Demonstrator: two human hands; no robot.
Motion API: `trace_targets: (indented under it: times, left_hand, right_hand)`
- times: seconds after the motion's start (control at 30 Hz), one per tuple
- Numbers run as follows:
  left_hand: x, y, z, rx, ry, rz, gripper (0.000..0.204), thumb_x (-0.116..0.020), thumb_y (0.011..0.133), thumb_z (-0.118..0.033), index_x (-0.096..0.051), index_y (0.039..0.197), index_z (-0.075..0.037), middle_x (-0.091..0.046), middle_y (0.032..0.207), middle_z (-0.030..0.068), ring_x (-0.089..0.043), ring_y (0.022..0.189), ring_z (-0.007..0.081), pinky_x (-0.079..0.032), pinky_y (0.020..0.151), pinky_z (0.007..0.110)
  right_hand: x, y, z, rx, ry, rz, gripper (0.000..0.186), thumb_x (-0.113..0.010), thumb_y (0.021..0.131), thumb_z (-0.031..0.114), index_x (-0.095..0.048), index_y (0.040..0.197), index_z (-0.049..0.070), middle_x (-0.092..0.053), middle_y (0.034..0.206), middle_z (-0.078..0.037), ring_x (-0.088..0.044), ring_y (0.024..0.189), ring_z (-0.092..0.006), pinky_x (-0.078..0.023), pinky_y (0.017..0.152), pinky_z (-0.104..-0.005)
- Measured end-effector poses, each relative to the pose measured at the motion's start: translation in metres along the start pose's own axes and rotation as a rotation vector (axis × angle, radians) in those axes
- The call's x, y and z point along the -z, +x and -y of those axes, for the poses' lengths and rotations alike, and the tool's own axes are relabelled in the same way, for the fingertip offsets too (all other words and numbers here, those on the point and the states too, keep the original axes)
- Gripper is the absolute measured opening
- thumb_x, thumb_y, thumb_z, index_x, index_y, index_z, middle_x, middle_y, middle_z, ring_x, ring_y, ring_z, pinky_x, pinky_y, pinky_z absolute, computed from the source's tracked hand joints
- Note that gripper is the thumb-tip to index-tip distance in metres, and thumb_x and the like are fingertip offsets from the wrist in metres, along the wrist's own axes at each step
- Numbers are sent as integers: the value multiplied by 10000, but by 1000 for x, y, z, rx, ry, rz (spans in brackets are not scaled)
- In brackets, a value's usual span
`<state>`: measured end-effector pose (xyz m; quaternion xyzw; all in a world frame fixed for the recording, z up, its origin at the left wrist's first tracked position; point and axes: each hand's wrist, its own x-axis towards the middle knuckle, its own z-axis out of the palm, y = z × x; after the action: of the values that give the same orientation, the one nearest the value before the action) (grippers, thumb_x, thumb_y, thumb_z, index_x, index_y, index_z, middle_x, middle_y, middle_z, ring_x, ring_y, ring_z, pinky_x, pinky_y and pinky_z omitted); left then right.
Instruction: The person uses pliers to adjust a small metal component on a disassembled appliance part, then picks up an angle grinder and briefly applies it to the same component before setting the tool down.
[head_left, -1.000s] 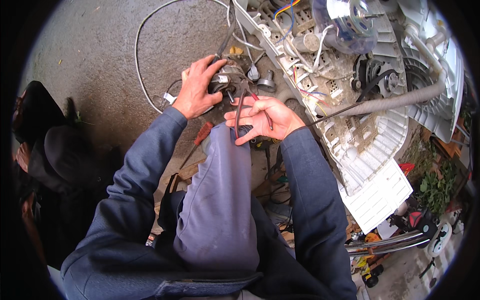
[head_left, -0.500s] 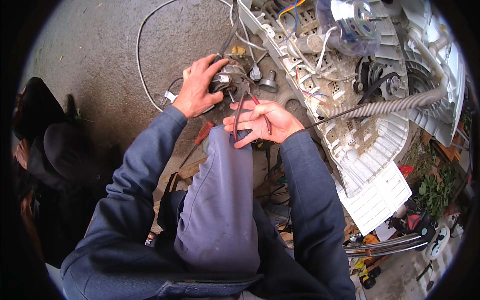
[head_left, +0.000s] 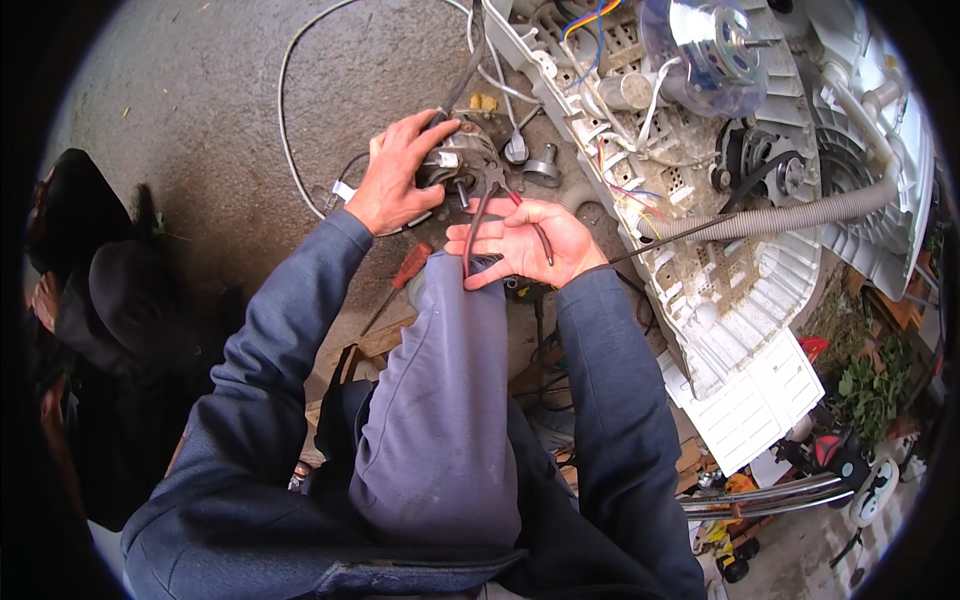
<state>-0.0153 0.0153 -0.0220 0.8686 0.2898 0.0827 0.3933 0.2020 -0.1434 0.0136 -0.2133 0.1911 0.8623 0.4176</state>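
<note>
My left hand (head_left: 398,178) is wrapped round a dirty, round electric motor (head_left: 476,138), thumb and fingers on its near side and top. A short metal shaft sticks out of the motor toward me. Red-handled pliers (head_left: 493,181) reach the motor with their jaws, though what lies between the jaws is too small to tell. My right hand (head_left: 535,242) is palm up with fingers spread, holding the pliers loosely. One handle crosses the fingers; the other passes under the thumb along the palm. An orange-handled screwdriver (head_left: 408,268) lies on the ground left of my knee.
At the right lies a dirty white appliance shell (head_left: 690,270) with wires, a belt and a grey corrugated hose (head_left: 810,212). A metal fitting (head_left: 543,165) and a white cable (head_left: 285,110) lie near the motor. A person in dark clothes (head_left: 130,300) is at the left.
The pliers' handles are spread slightly wider in my right hand. My left hand stays on the motor. The view has shifted a little.
</note>
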Motion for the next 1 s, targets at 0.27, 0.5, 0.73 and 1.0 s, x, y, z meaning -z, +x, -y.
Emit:
trace_targets:
  times: [0.27, 0.5, 0.73, 1.0]
  left_hand:
    - [2, 3, 0, -61, 5, 19, 848, -725, 728, -192, -489, 1540, -137, -443, 1547, 203, -407, 1448, 386, -247, 1193, 540]
    - [0, 6, -2, -81, 7, 13, 829, -724, 735, -198, -497, 1530, -130, -455, 1534, 196, -412, 1441, 384, -247, 1187, 543]
    - [0, 13, -10, -56, 43, 42, 866, -709, 693, -178, -503, 1533, -149, -447, 1548, 189, -408, 1450, 373, -266, 1185, 515]
    - [1, 13, -15, -27, 55, 31, 856, -719, 696, -170, -507, 1525, -149, -461, 1537, 178, -419, 1444, 368, -275, 1178, 525]
  right_hand:
    - [12, -4, 13, -90, -163, -49, 516, -509, 975, 141, -513, 1460, -36, -634, 1314, -266, -610, 1275, -432, -478, 1001, -762]
    - [11, -6, 25, -120, -286, -210, 417, -531, 943, 116, -596, 1324, -40, -684, 1146, -198, -685, 1065, -341, -516, 986, -707]
    - [-10, -4, 25, -61, -251, -287, 318, -524, 928, 63, -596, 1217, -48, -676, 1124, -245, -691, 1102, -421, -537, 946, -721]
    - [-15, -6, 14, 65, -397, -536, 202, -539, 970, 92, -564, 1078, -77, -705, 1045, -276, -752, 959, -414, -657, 812, -532]
